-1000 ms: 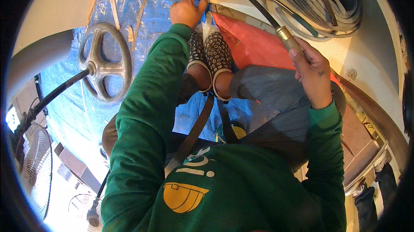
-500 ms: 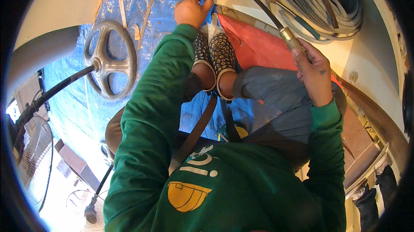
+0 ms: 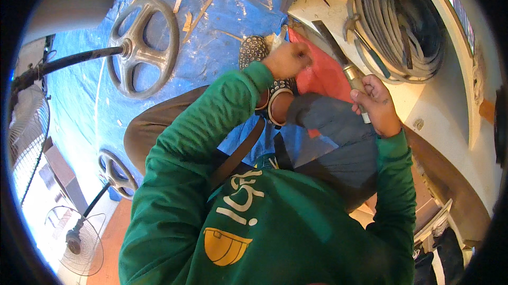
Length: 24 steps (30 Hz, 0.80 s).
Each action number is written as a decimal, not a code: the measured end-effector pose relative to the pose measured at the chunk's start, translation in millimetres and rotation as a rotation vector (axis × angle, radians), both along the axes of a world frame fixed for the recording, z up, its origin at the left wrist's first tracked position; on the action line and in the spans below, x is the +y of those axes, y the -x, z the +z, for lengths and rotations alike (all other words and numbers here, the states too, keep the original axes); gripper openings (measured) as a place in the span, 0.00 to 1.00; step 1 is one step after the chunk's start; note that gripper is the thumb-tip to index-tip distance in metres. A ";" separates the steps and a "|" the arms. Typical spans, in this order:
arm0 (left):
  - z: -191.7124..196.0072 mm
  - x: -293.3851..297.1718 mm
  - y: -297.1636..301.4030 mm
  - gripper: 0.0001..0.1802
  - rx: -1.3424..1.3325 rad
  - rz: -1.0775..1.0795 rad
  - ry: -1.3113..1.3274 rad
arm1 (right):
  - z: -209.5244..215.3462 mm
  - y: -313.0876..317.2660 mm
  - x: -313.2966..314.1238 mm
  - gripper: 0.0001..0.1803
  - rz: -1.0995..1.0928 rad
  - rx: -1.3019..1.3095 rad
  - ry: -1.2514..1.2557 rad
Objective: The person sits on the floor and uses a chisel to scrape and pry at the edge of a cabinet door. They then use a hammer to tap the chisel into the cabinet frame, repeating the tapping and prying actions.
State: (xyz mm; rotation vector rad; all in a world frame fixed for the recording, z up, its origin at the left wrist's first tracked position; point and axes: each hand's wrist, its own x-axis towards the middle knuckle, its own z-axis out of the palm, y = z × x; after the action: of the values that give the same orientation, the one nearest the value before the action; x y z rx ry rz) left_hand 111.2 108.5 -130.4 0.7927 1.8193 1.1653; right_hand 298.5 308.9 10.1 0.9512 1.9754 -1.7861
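A blue plastic sheet point(image 3: 211, 52) is covering the floor, probably serving to shield it from the pale scraps that are lying there. A grey coiled hose point(image 3: 375, 15) is sitting on the pale surface point(image 3: 413, 94) at the right, its loops apparently keeping its length contained. A spoked round metal base point(image 3: 145, 49) is spreading wide around the dark pole, presumably giving it stability. A red sheet point(image 3: 328, 73) is lying between the feet and that surface. A chisel-like tool point(image 3: 349, 70) is sitting above the right knee, its dark blade pointing away from the body, likely for safety and control. A hammer point(image 3: 377, 60) is lying beside the coil, its handle angling conveniently toward the person. The right hand point(image 3: 377, 106) is gripping the tool's handle below the metal collar. The left hand point(image 3: 288, 61) is curling blurrily over the shoes; whether it is holding anything, I cannot tell.
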 end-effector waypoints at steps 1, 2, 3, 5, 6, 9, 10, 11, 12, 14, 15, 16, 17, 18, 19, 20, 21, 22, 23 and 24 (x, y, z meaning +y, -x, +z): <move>7.9 3.6 -16.2 0.23 -0.160 0.031 -0.116 | 0.2 2.7 4.4 0.14 0.067 0.024 -0.066; 15.0 6.4 -29.1 0.24 -0.324 0.065 -0.231 | 5.1 9.7 5.6 0.14 0.109 0.026 -0.142; 21.2 11.5 -33.9 0.24 -0.466 0.170 -0.260 | 16.0 19.6 7.5 0.14 0.149 0.030 -0.219; 48.0 28.2 -30.8 0.25 -0.755 0.369 -0.319 | 40.7 39.4 15.1 0.16 0.247 0.030 -0.311; 54.2 35.7 -27.3 0.23 -0.873 0.474 -0.383 | 49.0 49.1 19.5 0.16 0.331 0.038 -0.406; 66.1 62.4 -11.9 0.19 -1.109 0.680 -0.615 | 85.0 81.4 25.9 0.20 0.549 -0.003 -0.667; 67.6 69.3 -8.4 0.18 -1.096 0.704 -0.631 | 93.8 90.6 26.8 0.20 0.624 0.016 -0.744; 69.1 75.7 -5.1 0.18 -1.083 0.727 -0.646 | 100.8 99.0 28.0 0.20 0.698 0.037 -0.821; 70.3 81.3 -1.8 0.18 -1.071 0.751 -0.660 | 106.9 107.2 28.5 0.20 0.773 0.058 -0.896; 70.6 86.7 3.1 0.17 -1.070 0.787 -0.682 | 116.7 121.6 20.2 0.20 0.831 0.130 -1.052; 71.3 89.2 2.5 0.17 -1.076 0.800 -0.689 | 121.9 129.2 16.5 0.20 0.854 0.122 -1.072; 76.0 90.3 2.6 0.17 -1.084 0.806 -0.693 | 124.6 134.2 14.7 0.20 0.871 0.109 -1.093; 80.2 90.8 3.0 0.17 -1.092 0.839 -0.699 | 124.7 137.3 16.2 0.20 0.922 0.168 -1.164; 84.3 91.5 3.4 0.17 -1.099 0.873 -0.705 | 124.5 141.3 15.7 0.20 0.926 0.164 -1.190; 88.5 91.4 3.7 0.18 -1.105 0.905 -0.710 | 124.9 144.8 14.3 0.20 0.928 0.161 -1.217; 92.4 91.4 4.2 0.18 -1.116 0.907 -0.736 | 125.7 148.0 13.0 0.20 0.930 0.159 -1.243; 96.2 91.6 4.6 0.19 -1.128 0.908 -0.761 | 128.0 151.1 9.2 0.20 0.937 0.141 -1.260; 100.1 91.3 5.8 0.21 -1.136 0.912 -0.786 | 131.5 155.1 2.4 0.19 0.946 0.126 -1.275; 104.6 91.7 6.4 0.21 -1.139 0.934 -0.780 | 134.3 158.6 -3.4 0.19 0.953 0.111 -1.290; 109.2 92.5 6.8 0.21 -1.142 0.955 -0.773 | 136.1 161.4 -7.1 0.19 0.965 0.100 -1.300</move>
State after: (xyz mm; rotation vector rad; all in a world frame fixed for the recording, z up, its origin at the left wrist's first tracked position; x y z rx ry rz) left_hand 104.4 201.0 -21.2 -0.4953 0.6542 2.3189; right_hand 137.1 301.8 146.2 -0.0167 2.8343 0.0674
